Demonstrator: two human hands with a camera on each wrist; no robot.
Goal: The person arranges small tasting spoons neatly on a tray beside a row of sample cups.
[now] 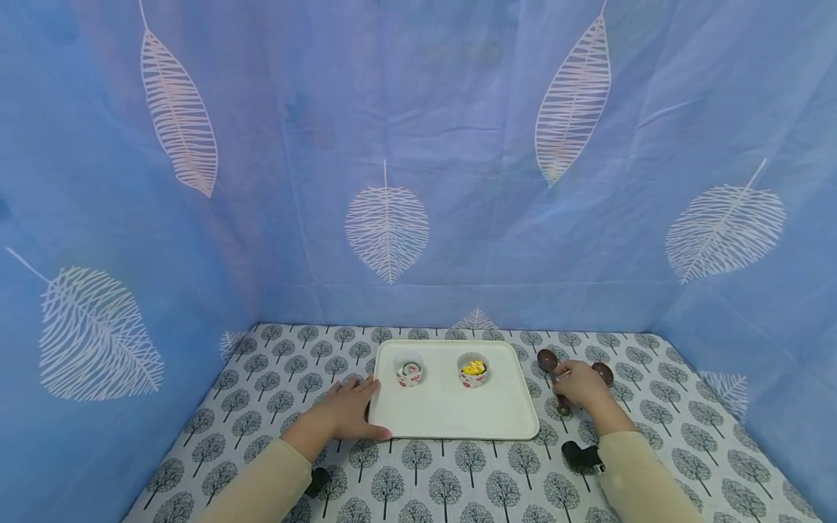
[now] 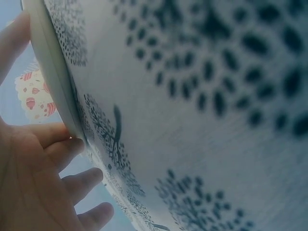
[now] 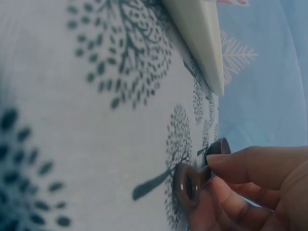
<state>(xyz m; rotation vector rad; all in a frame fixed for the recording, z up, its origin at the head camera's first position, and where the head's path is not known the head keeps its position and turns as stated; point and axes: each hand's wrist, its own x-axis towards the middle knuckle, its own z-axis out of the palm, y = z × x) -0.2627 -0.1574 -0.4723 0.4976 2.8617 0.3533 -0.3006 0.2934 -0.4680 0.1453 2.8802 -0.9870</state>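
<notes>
My left hand (image 1: 349,410) rests against the left edge of a cream tray (image 1: 451,415), fingers spread and thumb at its near corner. In the left wrist view, the fingers touch the tray rim (image 2: 57,72). Right of the tray, my right hand (image 1: 580,385) pinches the handle of a brown spoon (image 1: 547,359) with a round bowl. A ring (image 3: 186,186) at the handle's end shows in the right wrist view. Another brown spoon (image 1: 603,373) lies just beyond this hand, its handle hidden.
On the tray, a patterned paper cup (image 1: 410,379) at left holds something whitish, and a second paper cup (image 1: 472,380) holds something yellow. A tree-print cloth (image 1: 445,487) covers the table. Blue leaf-print curtains (image 1: 458,240) hang behind and at both sides.
</notes>
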